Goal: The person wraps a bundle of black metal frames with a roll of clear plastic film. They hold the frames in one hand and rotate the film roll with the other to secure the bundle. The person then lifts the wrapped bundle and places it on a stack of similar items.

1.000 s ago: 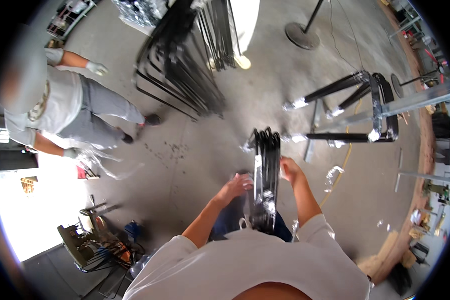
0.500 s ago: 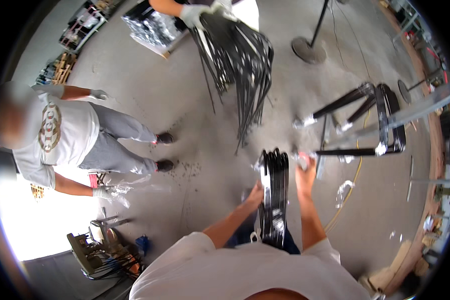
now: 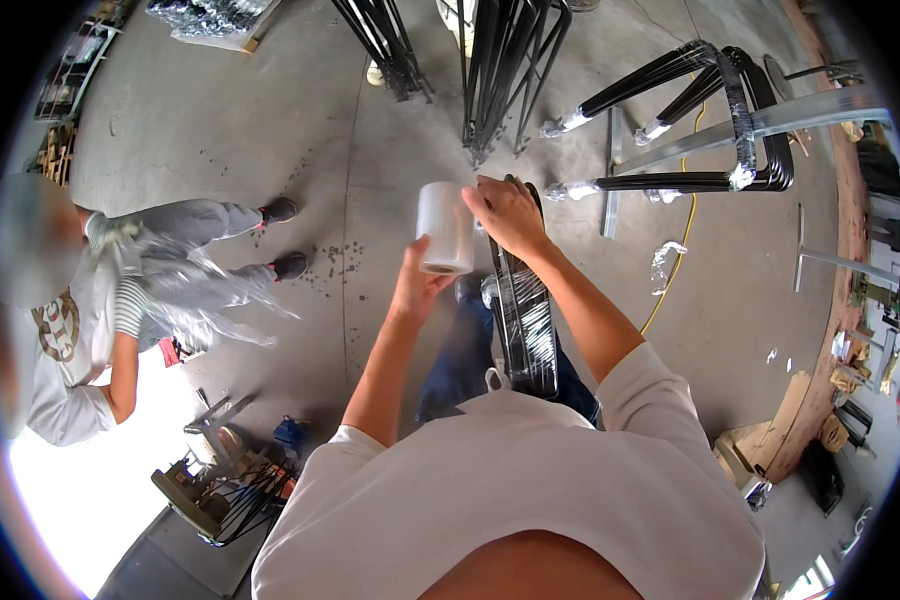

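Though translucent, a pale cylindrical film roll (image 3: 444, 226)

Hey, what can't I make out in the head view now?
Head view:
Left-hand grip: most fingers hidden by the film roll.
Wrapped bundle: part of its far end covered by the right-hand grip.
Black bars at top, left of centre: cut off by the edge.
Bright opening: what lies beyond is lost in glare.

The film roll (image 3: 444, 228) is milky white, the bundled tubes (image 3: 515, 335) black with silvery streaks, the floor (image 3: 240, 130) grey with dark specks, the cord (image 3: 682, 245) yellow, the shirt (image 3: 530, 470) plain off-white, and a co-worker's glove (image 3: 130, 305) striped grey and white.
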Demonstrator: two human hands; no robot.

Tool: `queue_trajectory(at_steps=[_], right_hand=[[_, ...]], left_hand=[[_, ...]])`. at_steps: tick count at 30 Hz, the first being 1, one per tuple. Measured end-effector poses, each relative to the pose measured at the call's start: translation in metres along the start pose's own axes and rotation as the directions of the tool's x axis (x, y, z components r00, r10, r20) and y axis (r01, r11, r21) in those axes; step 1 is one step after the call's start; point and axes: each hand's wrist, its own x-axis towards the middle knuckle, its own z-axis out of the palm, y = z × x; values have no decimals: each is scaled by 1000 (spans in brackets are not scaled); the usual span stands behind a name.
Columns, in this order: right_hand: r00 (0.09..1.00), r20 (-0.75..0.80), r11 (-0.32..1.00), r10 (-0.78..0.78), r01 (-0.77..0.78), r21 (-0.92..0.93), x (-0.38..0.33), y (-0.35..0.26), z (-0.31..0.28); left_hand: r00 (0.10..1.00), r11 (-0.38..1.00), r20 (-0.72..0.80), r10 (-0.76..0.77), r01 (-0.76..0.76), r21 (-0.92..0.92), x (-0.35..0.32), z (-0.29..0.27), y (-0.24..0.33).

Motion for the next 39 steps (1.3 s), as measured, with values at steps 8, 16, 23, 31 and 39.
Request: queue_trajectory(at_steps=[8, 16, 23, 31, 39], right_hand=[[769, 379, 780, 515, -604, 167, -6, -66, -40], [773, 512, 489, 375, -634, 599, 1, -35, -30], [778, 473, 613, 414, -622, 487, 25, -48, -45], [583, 595, 317, 553, -808, 497, 42, 62, -82], [698, 639, -32, 323, -666, 745, -54, 9, -12]], left_hand=[[933, 708, 75, 352, -318, 631, -19, 36, 12], [862, 574, 475, 175, -481, 663, 106, -18, 64], [841, 828, 533, 98, -366, 424, 188, 2, -15], [607, 830, 795, 14, -450, 329, 181, 5, 6], [752, 511, 362, 551, -647, 566, 130, 7, -13]])
